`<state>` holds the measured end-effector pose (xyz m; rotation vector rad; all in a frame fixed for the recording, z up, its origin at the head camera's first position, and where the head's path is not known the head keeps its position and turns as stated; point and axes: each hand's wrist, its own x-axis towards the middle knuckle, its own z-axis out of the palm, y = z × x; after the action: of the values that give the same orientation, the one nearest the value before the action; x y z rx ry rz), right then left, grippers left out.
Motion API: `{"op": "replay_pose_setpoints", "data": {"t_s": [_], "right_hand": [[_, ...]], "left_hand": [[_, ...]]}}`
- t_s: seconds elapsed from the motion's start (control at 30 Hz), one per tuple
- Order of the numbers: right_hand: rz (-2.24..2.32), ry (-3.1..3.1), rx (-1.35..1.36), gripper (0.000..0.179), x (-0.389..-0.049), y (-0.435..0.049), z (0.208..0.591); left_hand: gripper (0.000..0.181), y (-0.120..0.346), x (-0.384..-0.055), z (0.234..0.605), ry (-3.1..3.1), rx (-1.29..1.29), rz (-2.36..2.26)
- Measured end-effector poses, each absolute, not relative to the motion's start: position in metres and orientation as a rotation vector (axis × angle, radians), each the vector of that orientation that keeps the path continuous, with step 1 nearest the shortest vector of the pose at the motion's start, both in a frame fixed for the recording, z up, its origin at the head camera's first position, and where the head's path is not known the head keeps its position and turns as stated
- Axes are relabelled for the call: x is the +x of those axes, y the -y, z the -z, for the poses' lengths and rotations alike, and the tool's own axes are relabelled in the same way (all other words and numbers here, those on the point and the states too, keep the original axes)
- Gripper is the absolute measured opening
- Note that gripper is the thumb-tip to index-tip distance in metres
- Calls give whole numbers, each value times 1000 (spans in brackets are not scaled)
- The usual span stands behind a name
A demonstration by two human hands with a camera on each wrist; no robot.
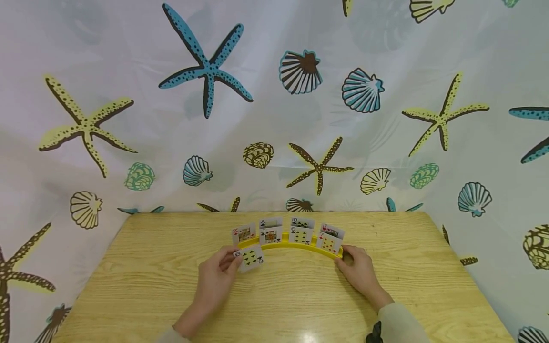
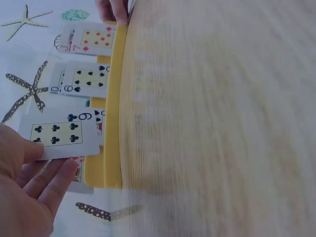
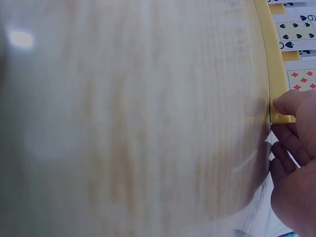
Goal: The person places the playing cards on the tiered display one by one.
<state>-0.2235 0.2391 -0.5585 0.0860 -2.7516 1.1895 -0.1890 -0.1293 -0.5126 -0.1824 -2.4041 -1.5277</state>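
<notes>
Between thumb and fingers, my left hand point(image 1: 218, 276) pinches a six of clubs point(image 1: 250, 257), held tilted in front of the left end of a curved yellow card holder point(image 1: 285, 246). At the holder's right end, my right hand point(image 1: 362, 271) grips the tip with thumb and fingers. Cards stand in the holder in two rows. In the back row are a red king point(image 1: 243, 234), an ace point(image 1: 271, 222), a ten point(image 1: 302, 222) and a red jack point(image 1: 333, 230). The front row has a black jack point(image 1: 270, 236), a six of spades point(image 1: 300, 236) and a seven of diamonds point(image 1: 329, 243).
The holder stands toward the back of a wooden table point(image 1: 291, 290). Behind and on both sides hangs a pale cloth point(image 1: 266, 119) printed with starfish and shells. A small black object point(image 1: 375, 332) shows by the right sleeve point(image 1: 401, 324).
</notes>
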Motion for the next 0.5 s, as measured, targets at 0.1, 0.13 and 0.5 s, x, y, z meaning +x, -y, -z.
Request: {"op": "replay_pose_setpoints", "data": {"t_s": [0.1, 0.13, 0.5], "right_hand": [[-1191, 2753, 86, 44, -223, -239, 558], [-1191, 2755, 85, 44, -223, -239, 558], [-1195, 2755, 81, 44, -223, -239, 558]], "left_hand": [[18, 133, -196, 515, 2382, -207, 1478], [18, 134, -197, 516, 2375, -215, 1467], [16, 138, -210, 519, 2350, -237, 1370]]}}
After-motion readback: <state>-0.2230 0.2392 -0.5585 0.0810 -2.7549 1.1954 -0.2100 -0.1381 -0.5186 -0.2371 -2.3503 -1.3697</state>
